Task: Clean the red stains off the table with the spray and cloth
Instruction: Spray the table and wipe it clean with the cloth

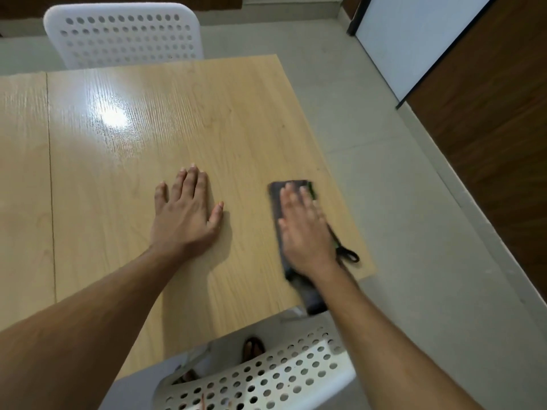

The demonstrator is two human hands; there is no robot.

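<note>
Cloth [276, 199] under flat right hand [305, 229] on glossy wooden table [118, 161].

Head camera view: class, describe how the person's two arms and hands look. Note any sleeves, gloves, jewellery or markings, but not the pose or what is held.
Both forearms are bare as far as the picture's edge: no sleeves show. The left hand wears no glove, ring, watch or band, and its nails are short and plain. The right hand is blurred, but no glove, watch or band shows on it either. No markings are visible on either arm.
</note>
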